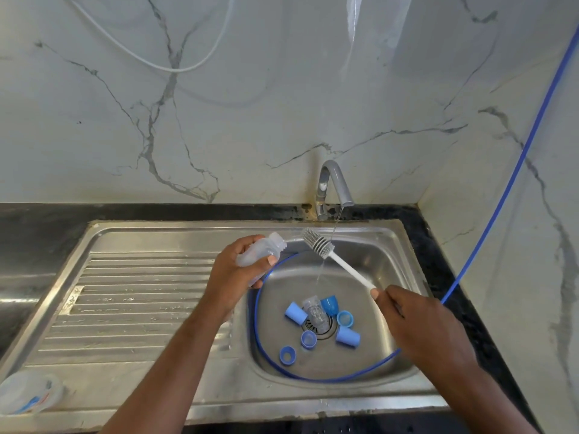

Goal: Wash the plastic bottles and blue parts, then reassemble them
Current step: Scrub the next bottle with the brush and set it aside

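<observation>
My left hand (236,270) grips a clear plastic bottle (266,250), tilted with its open threaded neck toward the upper right, over the basin's left rim. My right hand (416,321) holds the white handle of a bottle brush (322,245), whose bristled head sits just right of the bottle's mouth, under a thin stream of water from the tap (336,183). On the basin floor, a second clear bottle (316,313) lies over the drain. Several blue caps and rings (296,313) are scattered around it.
The steel sink (382,255) has a ribbed draining board (141,296) on its left. A blue hose (488,233) comes down the right wall and loops round inside the basin. A clear lidded container (28,393) stands at the front left corner.
</observation>
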